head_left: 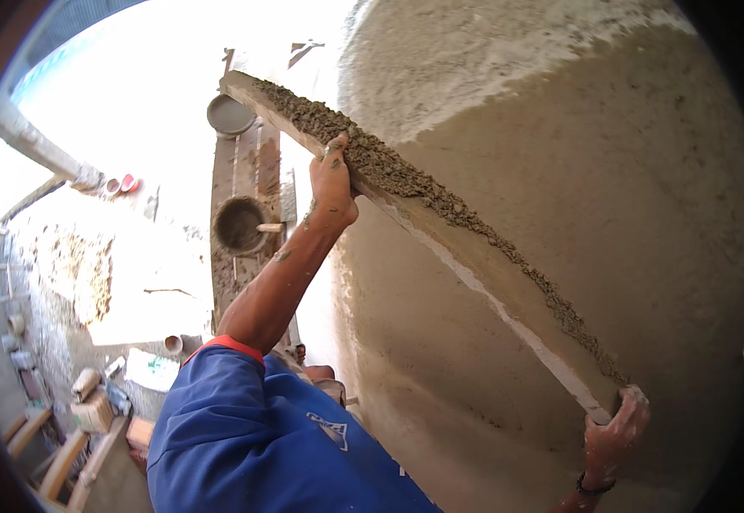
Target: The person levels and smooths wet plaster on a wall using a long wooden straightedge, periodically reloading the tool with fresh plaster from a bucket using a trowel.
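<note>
Grey-brown mortar loads a screed board along the plastered wall.
Left hand clamps its upper half, right hand its lower end; even pressure wallward seems best.

Rough, crumbly mortar tops the smooth, matt board; the right-hand wall looks matt, the shirt soft cloth.
</note>
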The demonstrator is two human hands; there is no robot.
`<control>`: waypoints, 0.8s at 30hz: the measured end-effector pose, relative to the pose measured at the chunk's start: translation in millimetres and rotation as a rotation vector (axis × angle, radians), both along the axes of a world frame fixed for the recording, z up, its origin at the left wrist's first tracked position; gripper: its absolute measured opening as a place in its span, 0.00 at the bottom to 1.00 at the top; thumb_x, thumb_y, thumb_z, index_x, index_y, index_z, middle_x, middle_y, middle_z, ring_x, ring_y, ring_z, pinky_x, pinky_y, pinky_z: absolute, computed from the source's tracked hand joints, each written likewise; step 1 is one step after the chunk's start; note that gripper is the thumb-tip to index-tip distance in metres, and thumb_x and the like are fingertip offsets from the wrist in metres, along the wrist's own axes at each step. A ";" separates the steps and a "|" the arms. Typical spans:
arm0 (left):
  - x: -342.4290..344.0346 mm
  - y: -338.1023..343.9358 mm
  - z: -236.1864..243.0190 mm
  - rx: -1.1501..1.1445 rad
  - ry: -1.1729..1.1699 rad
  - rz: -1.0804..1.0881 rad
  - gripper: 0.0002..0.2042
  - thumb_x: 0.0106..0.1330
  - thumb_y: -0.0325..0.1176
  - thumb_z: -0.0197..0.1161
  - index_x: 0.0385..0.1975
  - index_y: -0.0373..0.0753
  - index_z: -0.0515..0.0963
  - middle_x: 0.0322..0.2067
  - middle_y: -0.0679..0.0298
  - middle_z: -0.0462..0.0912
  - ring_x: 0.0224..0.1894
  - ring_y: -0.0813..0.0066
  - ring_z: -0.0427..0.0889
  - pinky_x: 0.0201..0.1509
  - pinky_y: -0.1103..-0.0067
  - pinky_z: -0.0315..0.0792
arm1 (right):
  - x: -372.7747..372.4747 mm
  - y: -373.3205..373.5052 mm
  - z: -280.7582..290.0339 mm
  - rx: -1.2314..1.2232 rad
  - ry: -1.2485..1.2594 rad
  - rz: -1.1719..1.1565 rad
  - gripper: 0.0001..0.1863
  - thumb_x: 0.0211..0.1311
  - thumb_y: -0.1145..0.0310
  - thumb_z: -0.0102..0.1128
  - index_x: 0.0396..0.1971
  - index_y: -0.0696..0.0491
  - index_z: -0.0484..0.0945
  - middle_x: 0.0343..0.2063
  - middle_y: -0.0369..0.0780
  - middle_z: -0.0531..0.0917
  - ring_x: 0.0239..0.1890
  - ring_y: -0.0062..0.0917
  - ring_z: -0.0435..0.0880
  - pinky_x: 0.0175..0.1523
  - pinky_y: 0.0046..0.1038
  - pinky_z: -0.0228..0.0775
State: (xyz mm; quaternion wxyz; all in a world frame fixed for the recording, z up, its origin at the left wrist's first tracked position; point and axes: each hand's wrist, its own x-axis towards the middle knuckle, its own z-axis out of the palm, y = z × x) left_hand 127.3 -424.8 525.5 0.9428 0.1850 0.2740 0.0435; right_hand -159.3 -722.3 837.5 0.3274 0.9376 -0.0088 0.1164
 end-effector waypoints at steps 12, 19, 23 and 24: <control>-101.2 199.4 -188.6 -0.411 0.028 0.391 0.33 0.67 0.60 0.36 0.62 0.38 0.56 0.60 0.53 0.62 0.60 0.54 0.64 0.60 0.55 0.62 | 208.9 306.6 -50.5 -0.404 0.154 0.914 0.22 0.52 0.77 0.57 0.50 0.53 0.70 0.30 0.42 0.73 0.36 0.31 0.72 0.49 0.31 0.69; -127.6 224.9 -238.9 -0.426 -0.263 0.672 0.44 0.59 0.72 0.28 0.63 0.37 0.52 0.61 0.50 0.59 0.61 0.51 0.61 0.59 0.56 0.61 | 177.8 504.6 -211.3 -0.677 0.534 1.022 0.11 0.58 0.69 0.55 0.41 0.51 0.74 0.33 0.40 0.83 0.38 0.29 0.83 0.42 0.44 0.72; -117.8 204.6 -252.4 -0.559 -0.035 0.638 0.40 0.62 0.68 0.33 0.59 0.37 0.59 0.58 0.52 0.65 0.57 0.51 0.67 0.59 0.54 0.61 | 202.5 465.3 -190.5 -0.550 0.643 0.971 0.12 0.58 0.69 0.56 0.42 0.52 0.72 0.32 0.40 0.82 0.41 0.28 0.81 0.48 0.34 0.67; -117.2 205.3 -256.5 -0.599 0.089 0.636 0.37 0.63 0.67 0.35 0.57 0.38 0.62 0.57 0.52 0.66 0.57 0.51 0.68 0.60 0.53 0.60 | 197.8 450.8 -182.7 -0.598 0.625 0.946 0.12 0.59 0.69 0.54 0.43 0.52 0.70 0.34 0.43 0.81 0.43 0.29 0.79 0.49 0.31 0.64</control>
